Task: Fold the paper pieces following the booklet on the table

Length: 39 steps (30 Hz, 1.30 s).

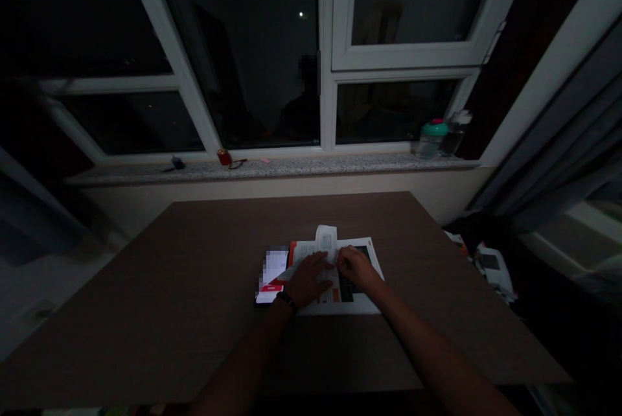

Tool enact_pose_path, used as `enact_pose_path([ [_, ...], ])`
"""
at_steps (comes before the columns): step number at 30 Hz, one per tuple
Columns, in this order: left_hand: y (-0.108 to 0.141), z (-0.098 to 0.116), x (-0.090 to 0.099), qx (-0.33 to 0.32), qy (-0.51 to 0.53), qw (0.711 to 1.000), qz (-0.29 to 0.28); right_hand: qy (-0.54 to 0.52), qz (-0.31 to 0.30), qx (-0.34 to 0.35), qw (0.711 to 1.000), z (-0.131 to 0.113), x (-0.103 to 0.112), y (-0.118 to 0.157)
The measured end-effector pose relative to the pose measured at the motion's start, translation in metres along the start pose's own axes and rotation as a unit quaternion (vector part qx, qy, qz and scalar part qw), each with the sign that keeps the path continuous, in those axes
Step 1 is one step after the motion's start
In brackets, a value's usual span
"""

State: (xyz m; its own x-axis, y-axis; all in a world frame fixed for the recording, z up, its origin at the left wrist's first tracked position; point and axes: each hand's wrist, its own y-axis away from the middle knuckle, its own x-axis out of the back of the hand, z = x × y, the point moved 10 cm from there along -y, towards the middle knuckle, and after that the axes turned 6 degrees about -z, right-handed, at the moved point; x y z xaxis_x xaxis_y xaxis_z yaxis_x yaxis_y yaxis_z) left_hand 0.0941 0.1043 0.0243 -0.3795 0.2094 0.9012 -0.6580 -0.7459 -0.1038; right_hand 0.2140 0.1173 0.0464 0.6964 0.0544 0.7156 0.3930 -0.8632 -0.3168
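Note:
A printed booklet (362,304) with orange and black blocks lies open on the brown table. One narrow page (326,234) stands curled up near its middle. My left hand (310,278), with a dark band at the wrist, rests spread on the left part of the booklet. Beside it, my right hand (356,267) has its fingers bent together near the middle of the booklet; whatever they hold, if anything, is too small to tell. A lit phone (275,268) lies just left of the booklet, partly behind the left hand.
The brown table (194,260) reaches a stone windowsill (301,166). On the sill stand a teal-lidded bottle (431,138), a clear bottle (455,134) and a small red jar (224,157). Papers (496,271) lie beyond the table's right edge.

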Motion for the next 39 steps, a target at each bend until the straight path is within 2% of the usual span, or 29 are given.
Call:
enact_pose_path([
  [6,0.002,0.003,0.003,-0.001,-0.001,1.000,0.005,-0.004,0.011,0.006,1.000,0.002,0.000,0.005],
  [19,0.003,0.013,0.014,0.005,-0.024,1.000,0.009,-0.011,-0.061,0.078,0.995,-0.025,-0.006,0.016],
  [24,0.002,0.011,0.010,0.002,-0.029,1.000,0.001,0.002,-0.029,0.063,0.998,-0.017,-0.004,0.006],
  [30,0.002,0.008,0.009,-0.005,-0.027,1.000,0.011,0.026,0.027,0.011,0.999,-0.004,0.006,-0.002],
  [34,0.003,0.012,0.010,-0.012,-0.032,0.999,0.010,0.013,0.028,0.011,0.999,-0.003,0.006,0.003],
  [39,0.004,0.018,0.015,-0.013,-0.032,0.999,0.018,0.015,-0.008,0.025,1.000,-0.008,0.000,0.011],
])
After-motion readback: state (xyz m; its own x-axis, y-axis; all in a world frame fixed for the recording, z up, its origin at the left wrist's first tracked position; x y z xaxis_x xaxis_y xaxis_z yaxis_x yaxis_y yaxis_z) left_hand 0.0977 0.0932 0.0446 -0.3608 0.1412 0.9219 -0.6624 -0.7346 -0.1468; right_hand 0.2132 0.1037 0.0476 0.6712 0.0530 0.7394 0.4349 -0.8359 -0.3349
